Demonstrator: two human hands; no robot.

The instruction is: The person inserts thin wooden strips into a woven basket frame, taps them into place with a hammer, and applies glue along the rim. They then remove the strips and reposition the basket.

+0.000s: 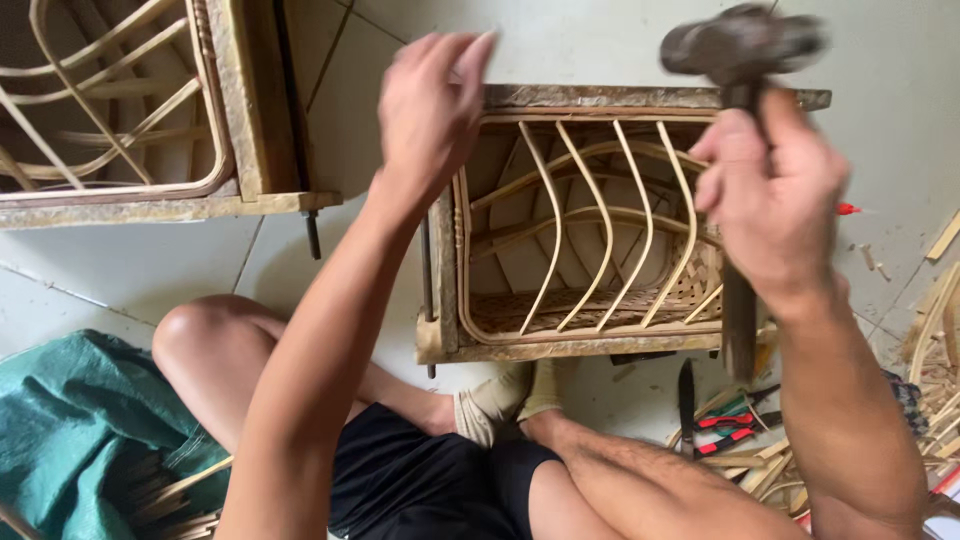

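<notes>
Nearest are the person's bare knees and black shorts [420, 480], seated on the tiled floor [120, 270] with a green cloth [70, 420] at the near left. The right hand [775, 195] is closed around the handle of a hammer [740, 45], its blurred head raised at the far right. The left hand [430, 110] is half open, fingers loosely curled, holding nothing, at the far left corner of a wooden frame [590, 97] with bent cane ribs, which stands on the floor before the feet. Pliers [735, 428] and cane strips lie near right
</notes>
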